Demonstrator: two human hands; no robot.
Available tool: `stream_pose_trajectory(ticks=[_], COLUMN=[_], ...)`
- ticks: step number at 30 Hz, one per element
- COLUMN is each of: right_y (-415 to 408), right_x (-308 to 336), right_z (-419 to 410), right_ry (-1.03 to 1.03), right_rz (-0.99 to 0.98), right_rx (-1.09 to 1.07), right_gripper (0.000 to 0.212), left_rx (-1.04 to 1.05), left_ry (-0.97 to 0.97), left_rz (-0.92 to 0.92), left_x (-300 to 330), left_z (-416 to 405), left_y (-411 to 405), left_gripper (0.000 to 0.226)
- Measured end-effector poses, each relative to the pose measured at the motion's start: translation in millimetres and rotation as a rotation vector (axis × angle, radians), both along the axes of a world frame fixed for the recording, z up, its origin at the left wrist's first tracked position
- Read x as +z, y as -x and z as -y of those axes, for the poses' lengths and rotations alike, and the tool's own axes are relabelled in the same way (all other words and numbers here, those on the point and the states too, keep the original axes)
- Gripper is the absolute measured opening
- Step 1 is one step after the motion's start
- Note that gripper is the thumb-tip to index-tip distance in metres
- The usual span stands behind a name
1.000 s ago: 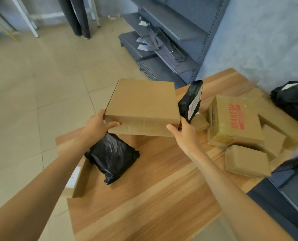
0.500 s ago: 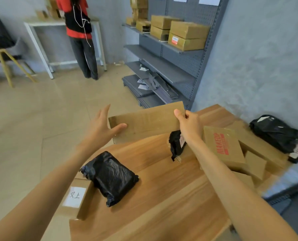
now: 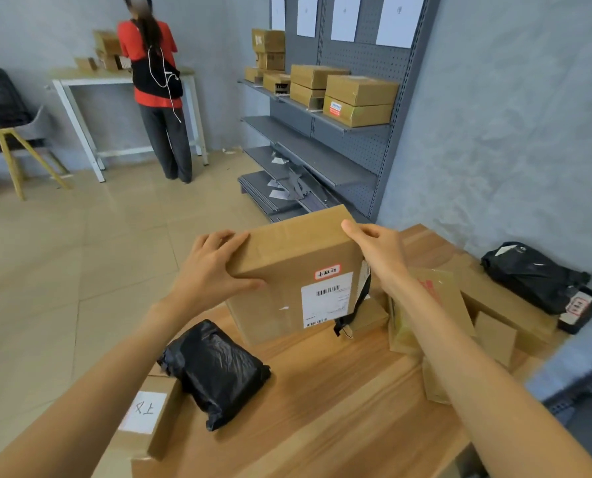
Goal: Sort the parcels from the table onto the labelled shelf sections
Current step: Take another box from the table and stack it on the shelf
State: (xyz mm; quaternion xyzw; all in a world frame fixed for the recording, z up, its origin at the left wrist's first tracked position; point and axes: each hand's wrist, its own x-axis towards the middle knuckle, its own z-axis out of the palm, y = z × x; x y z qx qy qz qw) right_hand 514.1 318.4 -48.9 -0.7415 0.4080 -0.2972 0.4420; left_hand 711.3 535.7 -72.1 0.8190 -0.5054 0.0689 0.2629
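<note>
A person's two bare hands hold a flat cardboard box [image 3: 298, 270] upright above the far edge of a wooden table [image 3: 322, 408], its labelled face turned toward the camera. The left hand [image 3: 212, 270] clasps the box's upper left corner, fingers over the top edge and thumb across the front; the right hand [image 3: 380, 253] pinches the upper right corner. The box's lower edge sits at or just above the tabletop; contact cannot be judged. A white shipping label with a barcode and a small red-bordered sticker are on the front, their writing too small to read. A small black pouch [image 3: 356, 301] is mostly hidden behind the box's right edge, and the right forearm covers part of a red-printed carton [image 3: 439, 305]. A black plastic parcel [image 3: 215, 370] lies on the near left of the table, touching a box with a handwritten white label [image 3: 146, 415], which is cut off by the left arm. Half a second earlier the box was tipped nearly edge-on with the left hand open beside it; now it faces the camera and both hands grip it. Beyond stands a grey shelf unit [image 3: 322, 132] with stacked boxes and paper signs whose text is illegible.
</note>
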Motion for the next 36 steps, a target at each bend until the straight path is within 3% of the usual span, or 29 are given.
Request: stream_pose_trajectory(ticks=[2,5,8,10,12,18,21,24,28,32,36], right_y=[5,14,26,32,32,28,26,19,6,-8,-11], right_x=[-1,-7,-18,-24,-25,-26,-19,-6,10,23,30], right_z=[0,4,11,14,12,2,1,2,-6,-16,-17], right_ry=[-0.052,-0.144,-0.166,-0.193,-0.183,0.000,0.037,0.111,0.460,0.686,0.676], right_rz=[0.059,0.068,-0.019,-0.071,-0.089,-0.067,-0.086,-0.154,-0.365,-0.500,-0.476], right_rx=[0.163,0.265,0.287,0.307,0.310,0.179,0.188,0.210,0.303,0.425,0.447], right_gripper=[0.044,0.094,0.109,0.106,0.089,0.064,0.067,0.086,0.084,0.084,0.088], left_rx=[0.026,0.051,0.055,0.032,0.018,0.026,0.016,0.029,-0.024,-0.109,-0.099], left_ry=[-0.009,0.018,0.160,0.235,0.241,0.106,0.027,0.027,0.021,-0.215,-0.359], left_rz=[-0.119,-0.326,-0.564,-0.681,-0.724,-0.790,-0.767,-0.652,-0.399,-0.164,-0.267], left_x=[7,16,22,23,18,-6,-6,8,42,60,49], left_z=[-3,-12,-23,-28,-31,-37,-40,-37,-20,2,14], left_y=[-5,-10,-12,-11,-10,-16,-21,-26,-23,-9,0], left_gripper=[0.095,0.096,0.098,0.097,0.094,0.101,0.115,0.121,0.119,0.123,0.105])
